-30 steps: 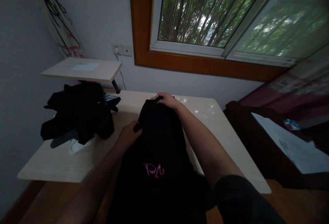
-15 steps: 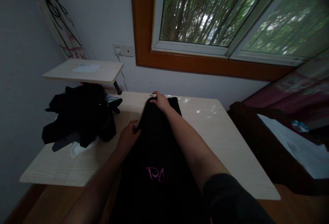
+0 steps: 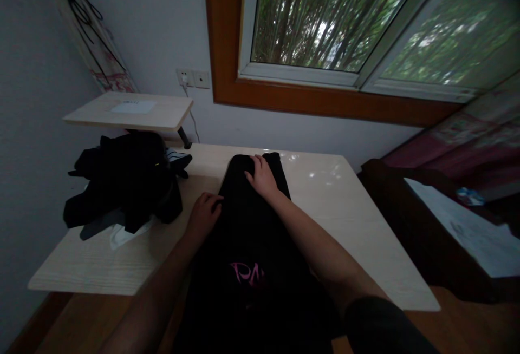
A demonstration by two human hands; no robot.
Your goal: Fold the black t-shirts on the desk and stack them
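A long black cloth garment (image 3: 254,224) lies across the table, its far end split into two parts near the back edge. My right hand (image 3: 262,176) rests on its far end with fingers spread flat over the cloth. At its left edge is my left hand (image 3: 204,214), fingers loosely bent and thumb apart, the tips touching the cloth. Pink lettering (image 3: 247,274) shows on black fabric close to my body; whether that fabric is the same garment I cannot tell.
On the left of the pale wooden table (image 3: 345,235) sits a heap of black clothes (image 3: 125,181) with grey and white pieces under it. A small raised shelf (image 3: 134,110) stands behind it. To the right is a dark cabinet (image 3: 422,235). A window (image 3: 325,24) is ahead.
My right hand has slid from the garment's far left corner to the right and slightly nearer, flattening out. My left hand has barely moved at the left edge.
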